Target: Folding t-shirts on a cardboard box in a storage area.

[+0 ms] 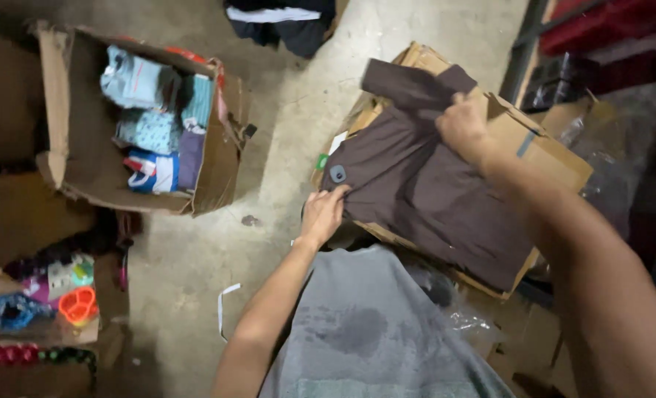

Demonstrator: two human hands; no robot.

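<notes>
On flattened cardboard (556, 158): dark brown garment (424, 191), both hands' fingers clamped on it, left hand (322, 214), right hand (462, 125); box of folded clothes (151, 125) nearby.

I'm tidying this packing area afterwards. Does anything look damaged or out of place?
The open cardboard box of folded clothes at left has torn, ragged flaps. A white strip lies loose on the concrete floor. The brown garment, held by the left hand and right hand, looks intact.
</notes>
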